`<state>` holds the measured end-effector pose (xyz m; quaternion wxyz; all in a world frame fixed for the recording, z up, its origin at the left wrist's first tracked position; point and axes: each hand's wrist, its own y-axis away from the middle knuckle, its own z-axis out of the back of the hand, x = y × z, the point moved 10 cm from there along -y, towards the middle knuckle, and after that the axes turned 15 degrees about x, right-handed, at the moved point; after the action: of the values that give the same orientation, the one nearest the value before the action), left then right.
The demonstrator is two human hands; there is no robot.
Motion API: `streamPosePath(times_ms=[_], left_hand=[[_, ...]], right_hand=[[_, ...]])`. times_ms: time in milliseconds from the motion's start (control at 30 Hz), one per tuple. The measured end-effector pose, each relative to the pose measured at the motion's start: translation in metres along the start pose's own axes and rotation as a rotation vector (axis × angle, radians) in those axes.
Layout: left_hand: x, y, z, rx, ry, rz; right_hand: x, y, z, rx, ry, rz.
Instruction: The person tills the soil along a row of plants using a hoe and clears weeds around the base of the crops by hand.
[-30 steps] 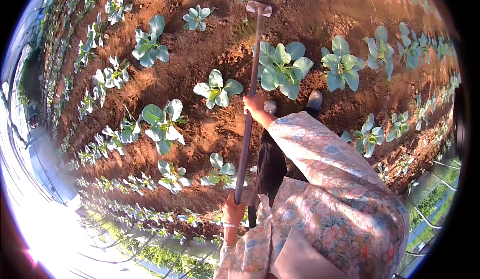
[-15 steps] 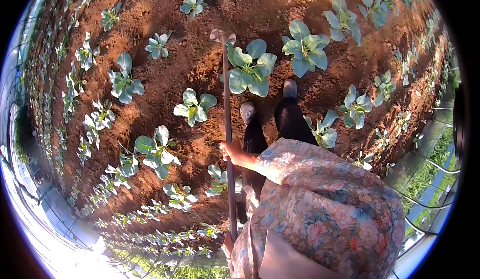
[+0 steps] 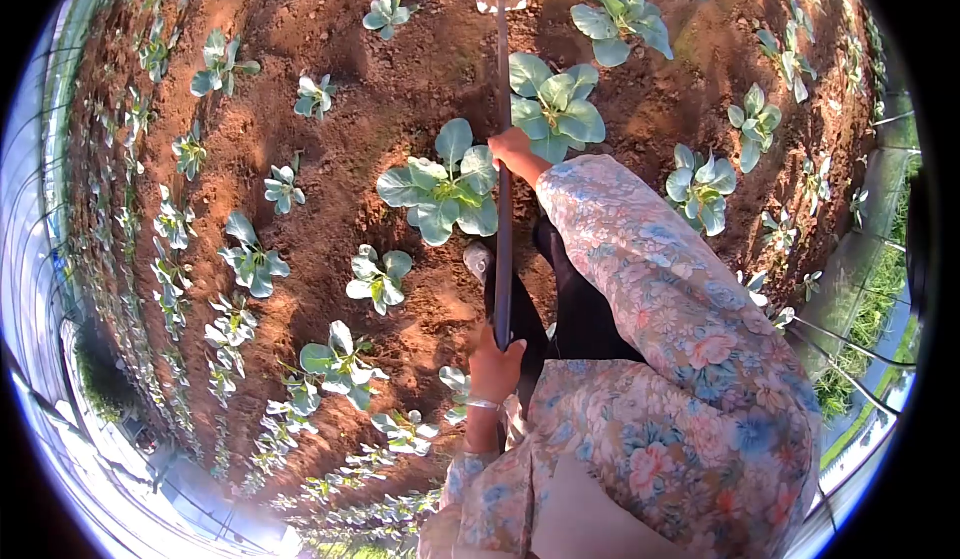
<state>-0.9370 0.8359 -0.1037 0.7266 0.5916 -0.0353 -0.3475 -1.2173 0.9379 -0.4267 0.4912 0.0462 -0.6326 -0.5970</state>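
You've got the long-handled hoe (image 3: 503, 259) out over the soil (image 3: 340, 129), passing just beside two leafy plants (image 3: 437, 191) (image 3: 553, 106), head far end; can't tell if it touches ground. Right hand (image 3: 514, 151) has its fingers wrapped on the mid-shaft, left hand (image 3: 494, 361) has its fingers clamped round the near end. Looks stiff, probably head-heavy, shaft maybe slick if sweaty, so hold it with hands spaced like that and spare the tender leaves.
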Motion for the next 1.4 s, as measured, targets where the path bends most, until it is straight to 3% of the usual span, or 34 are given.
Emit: streamPosePath(times_ms=[33, 67, 100, 133, 167, 200, 267, 400, 467, 500, 567, 733, 800, 833, 867, 900, 933, 1000, 1167, 1267, 1400], left_hand=[[0.005, 0.013, -0.011, 0.054, -0.016, 0.060], [0.024, 0.029, -0.031, 0.114, -0.040, 0.060], [0.055, 0.047, -0.058, 0.238, 0.167, 0.166], [0.061, 0.070, -0.058, 0.281, 0.168, 0.171], [0.069, 0.100, -0.062, 0.327, 0.181, 0.179], [0.121, 0.121, -0.074, 0.254, 0.165, 0.159], [0.115, 0.163, -0.058, 0.182, 0.108, 0.268], [0.112, 0.213, -0.046, 0.075, 0.047, 0.420], [0.101, 0.207, -0.040, 0.038, 0.025, 0.417], [0.091, 0.198, -0.036, 0.020, 0.012, 0.397], [0.064, 0.168, -0.027, -0.010, -0.006, 0.337], [-0.028, 0.090, -0.012, -0.075, -0.070, 0.215], [-0.033, 0.087, -0.007, -0.076, -0.065, 0.169], [-0.034, 0.101, -0.005, 0.012, -0.068, 0.239], [-0.011, 0.113, -0.010, 0.089, -0.035, 0.183], [0.012, 0.125, -0.016, 0.167, 0.002, 0.129], [0.035, 0.143, -0.021, 0.209, 0.044, 0.130], [0.076, 0.177, -0.022, 0.179, 0.052, 0.206], [0.112, 0.186, -0.018, 0.032, -0.024, 0.292], [0.080, 0.141, -0.015, -0.051, -0.082, 0.206], [-0.044, 0.058, -0.017, -0.154, -0.062, -0.072]], right_hand=[[-0.045, -0.007, -0.033, 0.101, -0.354, 0.111], [-0.060, 0.030, -0.054, 0.098, -0.414, -0.058], [-0.064, 0.079, -0.072, 0.089, -0.478, -0.225], [-0.041, 0.141, -0.064, 0.057, -0.453, -0.306], [-0.048, 0.170, -0.072, -0.109, -0.496, -0.322], [-0.044, 0.194, -0.089, -0.067, -0.523, -0.383], [-0.036, 0.228, -0.117, 0.012, -0.677, -0.360], [-0.037, 0.279, -0.149, 0.090, -0.684, -0.372], [-0.043, 0.260, -0.166, 0.214, -0.644, -0.327], [-0.054, 0.233, -0.177, 0.130, -0.888, -0.322], [0.001, 0.217, -0.096, 0.044, -1.017, -0.158], [0.025, 0.103, -0.043, 0.226, -1.157, 0.007], [-0.038, 0.023, -0.125, 0.485, -1.704, 0.177], [-0.054, 0.042, -0.138, 0.397, -1.340, -0.078], [-0.012, 0.133, -0.085, 0.134, -0.886, -0.127], [-0.016, 0.150, -0.108, 0.250, -0.724, -0.133], [-0.022, 0.186, -0.115, 0.101, -0.785, -0.206], [-0.018, 0.237, -0.129, 0.070, -0.780, -0.334], [-0.011, 0.244, -0.143, 0.063, -0.960, -0.354], [0.011, 0.193, -0.091, 0.086, -1.058, -0.158], [0.052, 0.138, 0.068, -0.061, -0.847, 0.073]])
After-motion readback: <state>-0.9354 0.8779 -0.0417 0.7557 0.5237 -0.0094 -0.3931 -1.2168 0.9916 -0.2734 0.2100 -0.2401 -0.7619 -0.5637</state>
